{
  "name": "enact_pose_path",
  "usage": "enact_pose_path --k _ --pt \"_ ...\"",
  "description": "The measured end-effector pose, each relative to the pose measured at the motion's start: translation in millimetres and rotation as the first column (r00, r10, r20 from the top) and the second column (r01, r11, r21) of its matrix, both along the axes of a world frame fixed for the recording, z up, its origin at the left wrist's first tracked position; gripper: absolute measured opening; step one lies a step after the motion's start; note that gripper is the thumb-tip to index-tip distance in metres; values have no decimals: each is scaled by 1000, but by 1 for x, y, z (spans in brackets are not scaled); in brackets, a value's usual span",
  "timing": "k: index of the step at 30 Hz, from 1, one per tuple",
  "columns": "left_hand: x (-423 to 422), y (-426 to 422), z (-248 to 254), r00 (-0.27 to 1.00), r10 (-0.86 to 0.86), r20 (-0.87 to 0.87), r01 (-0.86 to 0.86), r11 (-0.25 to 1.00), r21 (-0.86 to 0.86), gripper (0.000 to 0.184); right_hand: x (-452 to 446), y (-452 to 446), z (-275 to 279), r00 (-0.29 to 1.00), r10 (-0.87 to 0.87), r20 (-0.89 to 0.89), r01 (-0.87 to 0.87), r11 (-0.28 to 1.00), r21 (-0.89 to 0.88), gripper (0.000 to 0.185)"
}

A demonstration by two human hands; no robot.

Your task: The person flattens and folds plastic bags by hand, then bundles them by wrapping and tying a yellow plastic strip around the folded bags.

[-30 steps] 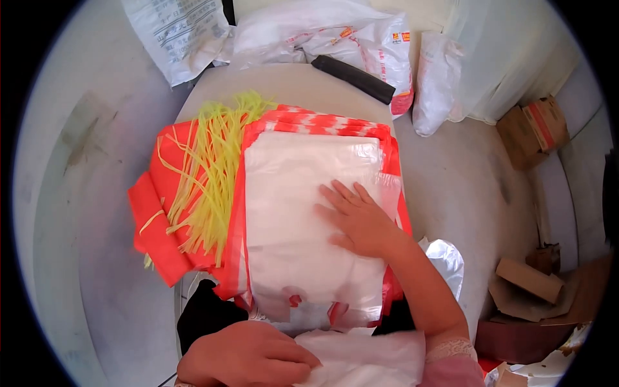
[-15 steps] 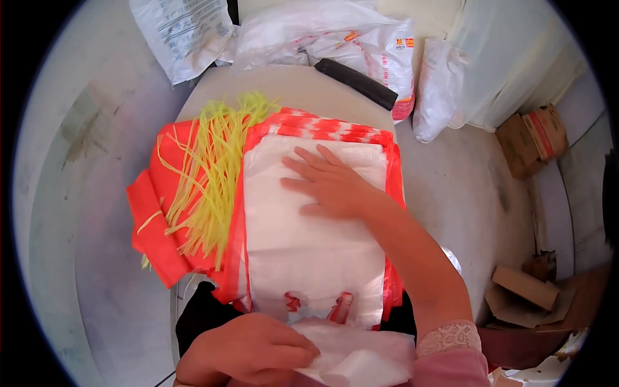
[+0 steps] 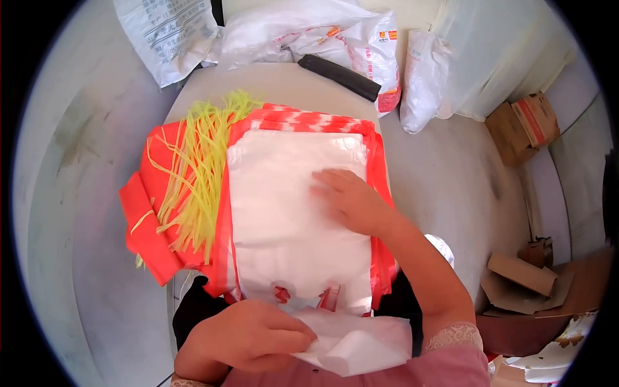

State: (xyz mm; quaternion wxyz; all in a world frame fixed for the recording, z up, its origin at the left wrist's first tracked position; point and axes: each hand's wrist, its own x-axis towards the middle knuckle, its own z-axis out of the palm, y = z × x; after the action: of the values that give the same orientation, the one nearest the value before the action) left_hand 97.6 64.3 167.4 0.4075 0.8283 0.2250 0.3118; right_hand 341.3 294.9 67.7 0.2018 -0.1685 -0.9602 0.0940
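Note:
My left hand (image 3: 255,335), low in the view, is closed on the edge of a white plastic bag (image 3: 361,345) whose loose part is folded over near my body. A flat stack of white plastic bags (image 3: 290,187) with two handle cut-outs lies in front of me, red showing through the holes. My right hand (image 3: 351,200) is over the stack's right half, fingers stretched out and blurred; I cannot tell whether it touches. Under the white stack are red-and-white bags (image 3: 309,117). Beside it, yellow plastic strips (image 3: 200,174) lie across red bags (image 3: 149,229).
A black roll (image 3: 340,77) lies at the table's far end (image 3: 271,80). White sacks (image 3: 258,32) stand behind it, and another white bag (image 3: 425,84) is to the right. Cardboard boxes (image 3: 522,126) sit on the right side, with an opened carton (image 3: 529,284) nearer.
My right hand has moved down and right over the white stack. My left hand keeps hold of the white bag. The whole view has shifted slightly.

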Motion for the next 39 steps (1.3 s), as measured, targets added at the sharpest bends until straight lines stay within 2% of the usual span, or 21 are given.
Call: enact_pose_path --k 1,3,4,5,7,8,10,11,13,15,16,18,19,22,24,26,30,32,35,38,39 --pt "2 0 1 1000 8 3 -8 1000 7 18 -1 -1 3 997 -37 -72 34 999 -36 44" --pt "2 1 2 1000 12 21 -12 1000 22 16 5 -16 20 986 -135 -98 88 919 -385 46" --pt "3 1 1 999 12 33 -13 1000 22 16 11 -25 25 978 -188 -92 108 828 -550 46" --pt "3 0 -1 998 33 58 -33 999 8 21 21 -31 24 987 -82 -136 -47 667 -744 53" --pt "-1 -1 -12 992 67 111 -64 998 -29 31 45 -44 22 954 61 -294 -300 174 -938 72" --pt "-5 1 -21 989 82 120 -82 997 -10 35 52 -57 16 935 47 -350 -352 17 -936 80" --pt "-14 -2 -37 948 277 153 -230 935 -271 32 64 -91 3 887 -22 -461 -448 -280 -849 97" --pt "-13 -2 -46 898 393 197 -287 863 -415 32 73 -111 2 904 -181 -388 -427 -306 -851 106" --pt "-1 6 -54 692 672 264 -345 629 -697 34 86 -125 4 851 -490 -188 -453 -504 -736 112" --pt "13 22 -54 438 877 199 -340 366 -866 37 99 -126 -26 761 -560 -327 -545 -280 -790 116" --pt "11 28 -60 438 875 205 -315 363 -877 38 95 -127 -24 710 -583 -394 -576 -161 -801 120" --pt "0 39 -83 433 876 215 -266 352 -897 39 86 -130 -5 618 -678 -398 -712 -268 -649 120" --pt "-4 42 -93 419 879 226 -241 347 -906 39 87 -124 -9 574 -620 -535 -808 -323 -493 110" --pt "-12 46 -107 371 895 249 -186 334 -924 37 75 -117 11 755 -628 -191 -398 -206 -894 91" --pt "-14 45 -108 332 911 246 -184 318 -930 37 73 -105 -8 814 -542 -208 -176 111 -978 82" --pt "-17 41 -108 316 918 240 -201 312 -929 37 63 -100 -4 802 -573 -169 -59 204 -977 90" --pt "-27 30 -113 317 911 265 -175 330 -928 38 51 -69 36 779 -597 -190 -55 237 -970 87" --pt "-30 25 -110 366 894 260 -161 336 -928 38 47 -48 45 788 -587 -187 -20 280 -960 84" --pt "-31 23 -110 438 876 201 -197 312 -929 36 35 -24 40 807 -544 -232 5 399 -917 77" --pt "-27 23 -109 484 873 57 -283 218 -934 34 28 -6 22 839 -512 -184 132 520 -844 72" --pt "-28 22 -113 496 866 62 -276 225 -934 33 25 -7 24 841 -511 -181 130 516 -847 71"
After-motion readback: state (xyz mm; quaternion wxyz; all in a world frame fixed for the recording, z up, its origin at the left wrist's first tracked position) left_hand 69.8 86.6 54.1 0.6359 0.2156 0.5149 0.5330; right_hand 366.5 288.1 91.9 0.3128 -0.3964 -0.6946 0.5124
